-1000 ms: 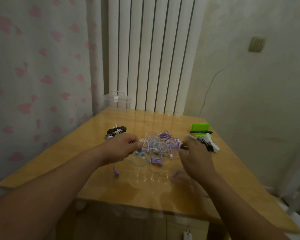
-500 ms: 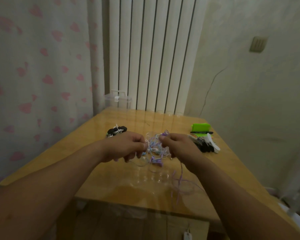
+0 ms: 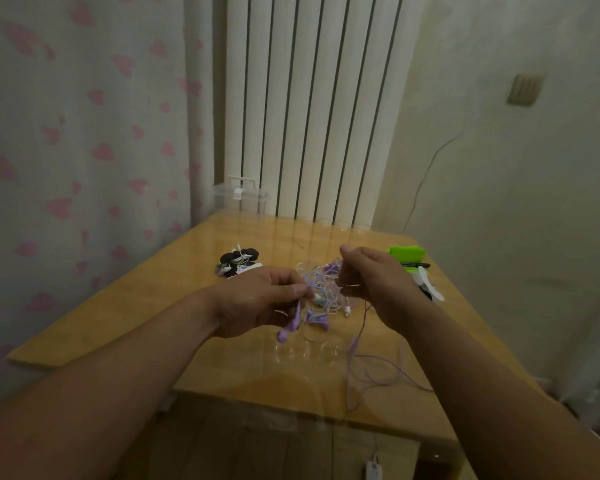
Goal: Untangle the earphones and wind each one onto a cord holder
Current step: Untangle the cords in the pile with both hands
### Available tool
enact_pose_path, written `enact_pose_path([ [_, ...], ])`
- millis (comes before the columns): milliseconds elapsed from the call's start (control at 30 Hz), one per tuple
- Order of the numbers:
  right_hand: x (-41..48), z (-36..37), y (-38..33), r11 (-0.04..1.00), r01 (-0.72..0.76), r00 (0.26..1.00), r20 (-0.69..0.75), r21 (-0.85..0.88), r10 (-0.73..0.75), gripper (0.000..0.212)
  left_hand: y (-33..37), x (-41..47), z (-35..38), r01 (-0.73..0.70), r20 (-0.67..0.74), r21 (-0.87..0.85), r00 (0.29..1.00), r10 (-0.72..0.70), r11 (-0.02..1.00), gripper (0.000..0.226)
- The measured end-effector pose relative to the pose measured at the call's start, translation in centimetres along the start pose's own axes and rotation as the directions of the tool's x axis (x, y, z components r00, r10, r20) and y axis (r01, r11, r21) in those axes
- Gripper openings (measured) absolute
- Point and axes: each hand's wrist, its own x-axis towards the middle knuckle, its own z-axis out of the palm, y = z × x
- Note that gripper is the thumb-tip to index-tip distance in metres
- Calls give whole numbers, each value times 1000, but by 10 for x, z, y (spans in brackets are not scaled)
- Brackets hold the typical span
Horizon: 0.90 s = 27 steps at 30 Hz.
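Note:
A tangle of thin earphone cords (image 3: 321,289), purple, light blue and white, hangs between both hands just above the wooden table (image 3: 222,368). My left hand (image 3: 253,301) pinches cords at the tangle's left side; a purple earbud (image 3: 284,332) dangles below it. My right hand (image 3: 378,282) pinches the tangle's right side, and a purple cord (image 3: 357,362) trails from it down across the table toward the near edge. Black cord holders with wound earphones (image 3: 239,263) lie at the far left. White and black empty holders (image 3: 428,287) lie partly hidden behind my right hand.
A green holder (image 3: 404,253) with a black pen (image 3: 416,265) on it sits at the far right. A clear plastic box (image 3: 239,199) stands behind the table's far corner by the radiator. A curtain hangs on the left, a wall close on the right.
My right hand has moved left from the holders to the tangle. Both hands have lifted the tangle off the table, and the purple cord now trails from my right hand.

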Motion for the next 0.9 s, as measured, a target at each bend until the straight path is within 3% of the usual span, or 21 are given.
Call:
enact_pose_path([
  [300,-11,-3,2,995,-13,1000,30,95,11,31,-7,-7,17,-146,-92,-18,985,144,989,22],
  [567,-12,2,15,999,-2,1000,-12,-46,1,29,-3,-10,25,-157,-107,-1,982,156,988,15],
  [667,-13,5,21,939,133,987,-49,-316,-156,19,-1,-9,25,-165,-128,23,978,166,986,19],
  [733,-19,6,22,841,280,949,2,-463,-315,31,-3,-7,26,-163,-162,20,973,164,986,19],
  [800,-27,8,20,790,384,921,132,-478,-367,35,-6,-2,26,-172,-198,11,965,171,985,16],
  [900,-29,9,24,774,435,899,271,-461,-344,21,-10,2,24,-172,-196,-47,968,160,984,15],
])
